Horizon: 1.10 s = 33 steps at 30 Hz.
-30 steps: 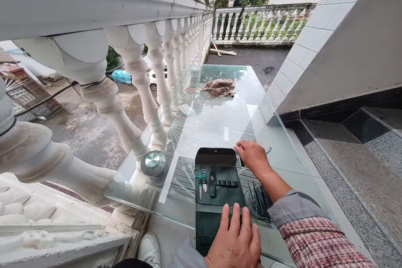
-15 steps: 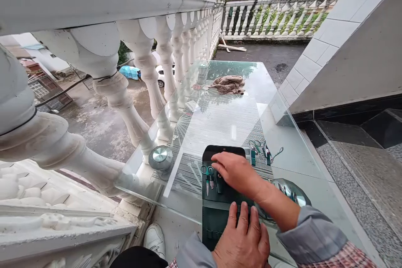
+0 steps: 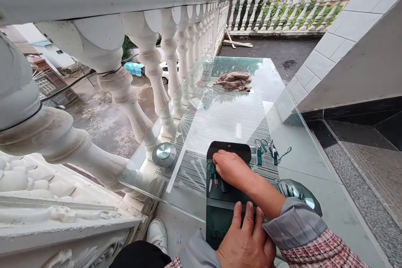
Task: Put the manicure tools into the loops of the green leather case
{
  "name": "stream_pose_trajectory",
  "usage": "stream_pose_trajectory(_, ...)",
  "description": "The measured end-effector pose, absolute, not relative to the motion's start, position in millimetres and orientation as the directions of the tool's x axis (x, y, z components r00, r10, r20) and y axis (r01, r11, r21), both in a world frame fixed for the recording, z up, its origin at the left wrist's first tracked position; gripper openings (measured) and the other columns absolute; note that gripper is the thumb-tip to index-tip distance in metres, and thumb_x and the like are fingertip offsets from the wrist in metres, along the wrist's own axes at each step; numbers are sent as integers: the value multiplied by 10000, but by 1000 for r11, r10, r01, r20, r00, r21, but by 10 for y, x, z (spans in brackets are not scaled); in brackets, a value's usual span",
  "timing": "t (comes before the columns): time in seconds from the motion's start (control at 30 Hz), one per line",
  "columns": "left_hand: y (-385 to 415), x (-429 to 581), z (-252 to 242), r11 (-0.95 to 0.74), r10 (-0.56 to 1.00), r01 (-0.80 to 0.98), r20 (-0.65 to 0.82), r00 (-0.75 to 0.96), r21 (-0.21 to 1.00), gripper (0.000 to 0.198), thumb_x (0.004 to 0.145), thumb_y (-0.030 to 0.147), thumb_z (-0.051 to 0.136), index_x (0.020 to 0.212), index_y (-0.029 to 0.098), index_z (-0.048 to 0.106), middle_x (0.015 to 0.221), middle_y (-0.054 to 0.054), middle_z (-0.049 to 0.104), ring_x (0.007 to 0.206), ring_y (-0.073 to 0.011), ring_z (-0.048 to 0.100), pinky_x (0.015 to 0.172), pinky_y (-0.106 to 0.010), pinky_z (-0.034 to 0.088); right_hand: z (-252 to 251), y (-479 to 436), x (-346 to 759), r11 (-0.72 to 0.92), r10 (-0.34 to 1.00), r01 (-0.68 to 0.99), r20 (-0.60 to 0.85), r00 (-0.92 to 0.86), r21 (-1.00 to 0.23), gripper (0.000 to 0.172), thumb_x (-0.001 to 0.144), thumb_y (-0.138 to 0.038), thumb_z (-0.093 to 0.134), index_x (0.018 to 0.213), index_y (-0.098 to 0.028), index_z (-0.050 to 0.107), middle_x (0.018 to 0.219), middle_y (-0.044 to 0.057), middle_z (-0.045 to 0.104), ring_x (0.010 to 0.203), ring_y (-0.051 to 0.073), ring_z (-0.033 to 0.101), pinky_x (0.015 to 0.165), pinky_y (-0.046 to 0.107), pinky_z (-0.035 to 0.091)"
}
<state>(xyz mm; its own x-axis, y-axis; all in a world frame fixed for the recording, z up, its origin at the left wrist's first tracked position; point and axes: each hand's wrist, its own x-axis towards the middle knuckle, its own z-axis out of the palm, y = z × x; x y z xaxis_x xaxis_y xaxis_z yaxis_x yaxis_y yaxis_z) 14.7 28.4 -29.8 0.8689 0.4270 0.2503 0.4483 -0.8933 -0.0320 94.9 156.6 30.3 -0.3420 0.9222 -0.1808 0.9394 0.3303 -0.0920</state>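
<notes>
A dark manicure case point(image 3: 213, 213) lies unfolded on the glass table's near edge. My left hand point(image 3: 246, 234) rests flat on its lower half, fingers apart. Over the upper half, my right hand point(image 3: 232, 169) is closed, with its fingertips bent down and hidden, so what they pinch cannot be made out. Just left of those fingers, small scissors point(image 3: 210, 176) with green handles sit in the case beside another short tool point(image 3: 216, 180). To the right of the case lie a nail clipper point(image 3: 259, 154) and a second clipper point(image 3: 274, 154), with green-handled pieces around them.
The glass table point(image 3: 194, 205) stands on faceted supports, one point(image 3: 164, 155) at the left. A crumpled brown cloth point(image 3: 234, 81) lies toward its far end. A white balustrade point(image 3: 147, 67) runs along the left, and stone steps point(image 3: 361, 150) rise at the right.
My right hand's fingers, stretched out before, are now curled down onto the case near the scissors. My left hand stays on the lower half. The whole view has shifted slightly.
</notes>
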Motion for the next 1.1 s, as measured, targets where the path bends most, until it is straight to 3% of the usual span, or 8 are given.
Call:
stream_pose_trajectory(0.23, 266, 143, -305, -881, 418, 464, 314, 853, -88, 486, 910, 495, 361, 1190, 134, 525, 1299, -164, 495, 1202, -387, 433, 963, -545, 285, 303, 1588, 949, 299, 940, 953, -158, -304, -55, 214, 841, -59, 405, 930, -108, 593, 966, 142, 591, 885, 223, 591, 724, 293, 383)
stream_pose_trajectory(0.37, 285, 139, -281, -874, 419, 472, 314, 852, -113, 504, 904, 509, 364, 1194, 125, 516, 1302, -175, 490, 1200, -378, 436, 971, -541, 270, 302, 1607, 1012, 308, 937, 948, -143, -318, -83, 187, 871, -131, 410, 924, -130, 590, 955, 111, 602, 880, 201, 589, 740, 281, 377)
stream_pose_trajectory(0.67, 281, 145, -281, -883, 418, 458, 270, 867, -104, 482, 911, 463, 363, 1223, 119, 494, 1313, -173, 481, 1207, -371, 431, 972, -537, 275, 227, 1674, 1024, 265, 952, 959, -132, -277, -98, 166, 795, -109, 458, 817, -145, 618, 886, 96, 627, 795, 194, 597, 669, 281, 356)
stream_pose_trajectory(0.87, 292, 144, -278, -888, 413, 448, 249, 876, -105, 517, 903, 480, 380, 1249, 109, 476, 1327, -187, 464, 1206, -378, 429, 967, -540, 288, 299, 1698, 1024, 213, 972, 971, -80, -222, -106, 215, 866, -126, 392, 916, -126, 601, 923, 109, 623, 808, 182, 591, 671, 274, 351)
stream_pose_trajectory(1.1, 286, 137, -267, -883, 408, 453, 277, 870, -121, 512, 914, 474, 349, 1238, 98, 477, 1313, -195, 475, 1194, -376, 439, 967, -537, 275, 319, 1693, 1091, 182, 969, 951, -119, -217, -250, 135, 836, -299, 546, 822, -176, 598, 890, 52, 611, 835, 168, 570, 697, 261, 347)
